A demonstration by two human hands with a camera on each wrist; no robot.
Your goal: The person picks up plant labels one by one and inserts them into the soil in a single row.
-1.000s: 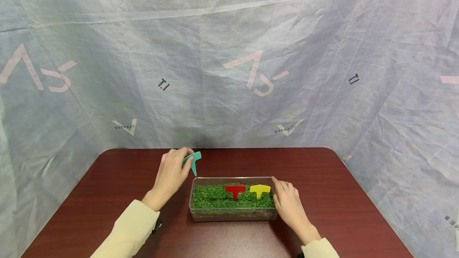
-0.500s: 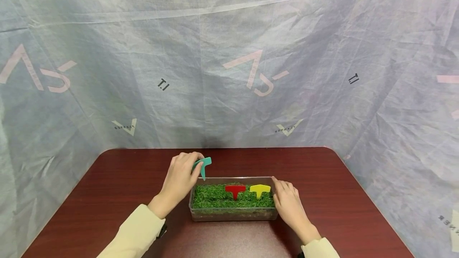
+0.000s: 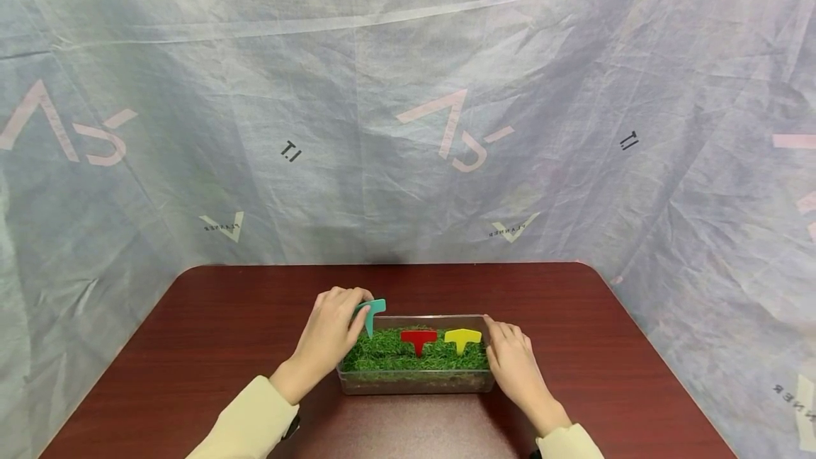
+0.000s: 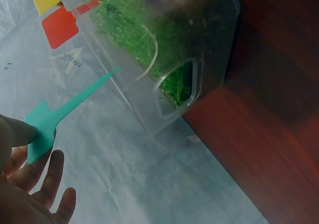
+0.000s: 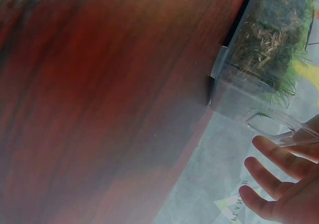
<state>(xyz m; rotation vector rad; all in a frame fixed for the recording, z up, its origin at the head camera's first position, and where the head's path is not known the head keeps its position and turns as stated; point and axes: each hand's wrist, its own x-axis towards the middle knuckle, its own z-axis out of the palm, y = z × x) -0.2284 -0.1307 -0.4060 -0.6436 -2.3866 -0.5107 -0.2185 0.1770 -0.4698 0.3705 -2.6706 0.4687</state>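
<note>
My left hand (image 3: 331,328) pinches a teal T-shaped plant label (image 3: 376,306) between thumb and fingers. Its pointed stem hangs downward over the left part of a clear plastic bin (image 3: 417,382). In the left wrist view, the teal label's tip (image 4: 113,70) overlaps the bin's wall; whether it touches the turf I cannot tell. Green artificial grass (image 3: 382,356) fills the bin. A red label (image 3: 418,337) and a yellow label (image 3: 462,336) stand upright in it. My right hand (image 3: 515,360) grips the bin's right end, near its handle loop (image 5: 271,124), with the outer fingers spread.
The bin stands on a dark red wooden table (image 3: 223,346). Behind and beside the table hangs a grey printed cloth (image 3: 357,126). Brown matter (image 5: 261,47) shows under the grass through the bin's side.
My left hand has moved right and down with the teal label, from beyond the bin's left back corner to over the grass. The right hand and the bin have stayed put.
</note>
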